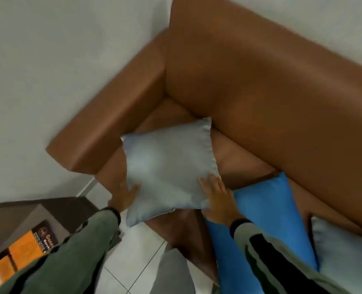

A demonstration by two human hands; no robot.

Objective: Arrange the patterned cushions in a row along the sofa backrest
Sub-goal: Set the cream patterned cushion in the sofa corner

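Two hands grip one pale grey cushion (169, 166): my left hand (124, 196) clamps its left edge, my right hand (216, 198) lies fingers-spread on its lower right corner. I hold it over the sofa seat's (239, 158) front left corner. Blue cushion (269, 211) lies beside, backrest (282, 92) beyond.

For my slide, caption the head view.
Both hands, left and right, hold a pale grey cushion over the brown sofa corner.
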